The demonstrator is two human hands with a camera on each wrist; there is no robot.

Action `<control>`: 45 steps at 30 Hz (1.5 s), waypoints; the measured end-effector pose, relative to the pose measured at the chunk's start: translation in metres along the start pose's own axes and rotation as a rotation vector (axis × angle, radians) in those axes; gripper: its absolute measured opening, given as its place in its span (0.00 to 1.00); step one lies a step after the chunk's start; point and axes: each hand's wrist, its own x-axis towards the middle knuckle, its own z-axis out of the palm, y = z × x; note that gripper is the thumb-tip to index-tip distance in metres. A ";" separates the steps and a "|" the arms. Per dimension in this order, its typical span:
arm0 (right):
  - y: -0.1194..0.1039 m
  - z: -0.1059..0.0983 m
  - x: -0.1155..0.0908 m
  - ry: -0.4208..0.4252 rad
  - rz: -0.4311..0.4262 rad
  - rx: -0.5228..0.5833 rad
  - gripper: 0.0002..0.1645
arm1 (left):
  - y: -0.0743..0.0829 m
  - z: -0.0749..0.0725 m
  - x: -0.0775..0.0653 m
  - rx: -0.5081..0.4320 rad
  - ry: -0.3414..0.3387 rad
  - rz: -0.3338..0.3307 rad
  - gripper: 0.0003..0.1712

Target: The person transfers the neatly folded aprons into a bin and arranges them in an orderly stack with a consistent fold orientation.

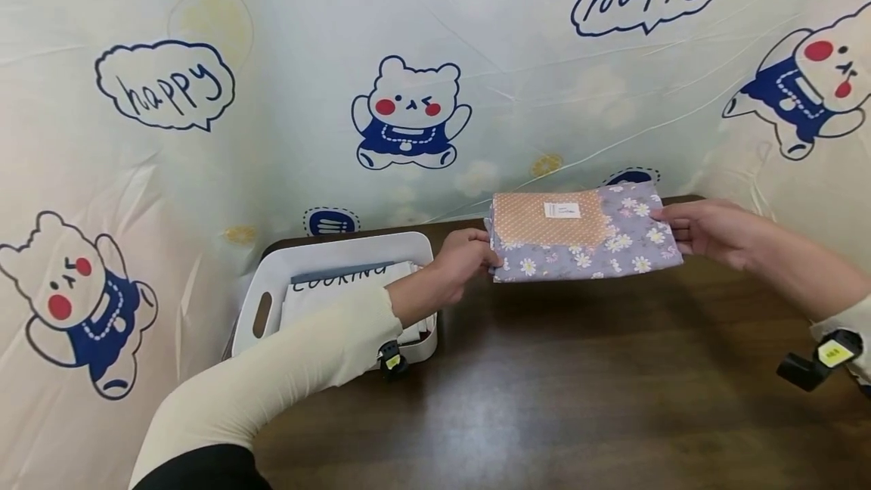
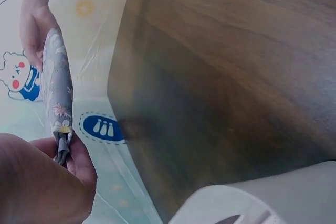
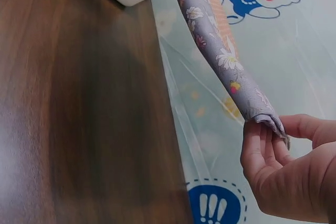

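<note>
A folded cloth (image 1: 585, 237), grey-purple with white daisies and an orange dotted panel with a small white label, is held up above the table between both hands. My left hand (image 1: 463, 259) pinches its left end, the thumb over the edge and the other fingers behind. At the opposite end my right hand (image 1: 711, 231) grips the edge, with its thumb on top. The right wrist view shows fingers (image 3: 254, 153) under the rolled edge of the cloth. In the left wrist view the cloth (image 2: 59, 85) appears edge-on, its folded layers gathered between thumb and fingers.
A white plastic basket (image 1: 255, 278) stands at the left of the brown wooden table (image 1: 531, 399), partly behind my left forearm. Inside lies a white folded cloth (image 1: 327, 297) with black lettering. A printed curtain (image 1: 292, 127) hangs close behind the table.
</note>
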 end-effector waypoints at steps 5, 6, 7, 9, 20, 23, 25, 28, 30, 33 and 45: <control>0.004 0.009 0.004 -0.003 0.018 -0.038 0.12 | -0.004 -0.011 -0.006 -0.007 0.017 0.002 0.24; 0.005 0.012 0.005 -0.004 0.019 -0.041 0.12 | -0.004 -0.013 -0.008 -0.003 0.018 0.001 0.24; 0.005 0.014 0.005 -0.006 0.021 -0.044 0.11 | -0.004 -0.016 -0.009 0.000 0.020 -0.001 0.24; 0.005 0.021 0.005 -0.011 0.021 -0.035 0.10 | -0.004 -0.023 -0.012 0.008 0.023 -0.010 0.24; -0.002 0.058 0.006 -0.067 0.002 -0.002 0.11 | 0.000 -0.054 -0.029 0.011 0.051 -0.073 0.28; -0.004 0.067 0.006 -0.073 -0.002 -0.018 0.14 | 0.003 -0.062 -0.034 0.040 0.052 -0.100 0.28; -0.005 0.072 0.006 -0.077 -0.009 -0.028 0.15 | 0.005 -0.067 -0.037 0.059 0.049 -0.109 0.28; -0.007 0.081 0.006 -0.084 -0.018 -0.019 0.11 | 0.007 -0.074 -0.041 0.074 0.045 -0.115 0.26; -0.009 0.085 0.007 -0.095 -0.027 -0.014 0.09 | 0.007 -0.078 -0.043 0.080 0.048 -0.113 0.26; -0.011 0.091 0.009 -0.112 -0.042 -0.004 0.07 | 0.007 -0.083 -0.046 0.085 0.054 -0.116 0.27; -0.009 0.110 0.020 -0.158 -0.049 -0.014 0.08 | -0.003 -0.105 -0.054 0.076 0.065 -0.130 0.29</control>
